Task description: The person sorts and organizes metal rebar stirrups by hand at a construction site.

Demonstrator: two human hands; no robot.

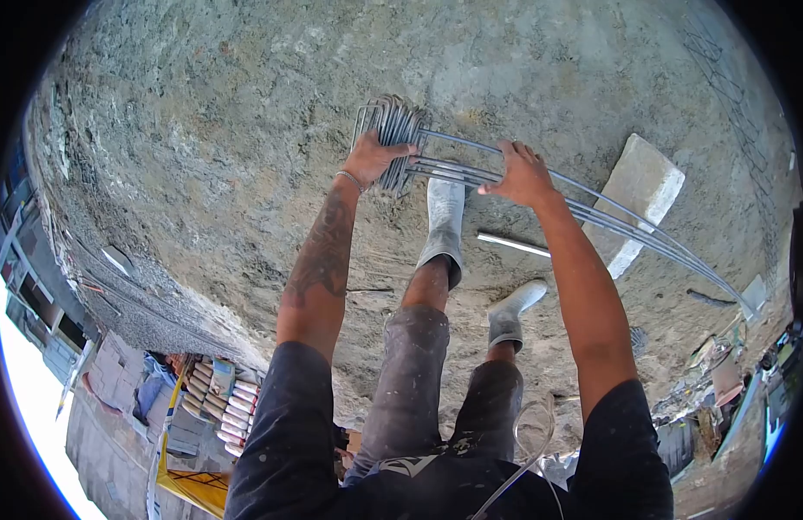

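Gripping a bundle of steel rods (540, 195), the person stands on a rough concrete floor (211, 130) and looks straight down at both arms. The left hand (373, 159) is closed over the bent, hooked ends of the rods (393, 130), fingers wrapped round the bunch. The right hand (521, 176) sits further along the same bundle, fingers curled over the top of the rods with the palm pressing down. From there the rods run on in a long curve to the right, fanning slightly before their far ends reach the floor near a flat concrete slab (641, 195). A short metal bar (514, 244) lies on the floor just beside the grey boots (442, 227).

By the look of it, the step in hand is gathering and lining up the rods at their hooked ends. The next move would call for a firm two-handed hold so the loose rods stay together, and care that the long trailing ends do not catch on the slab or the debris at the right.
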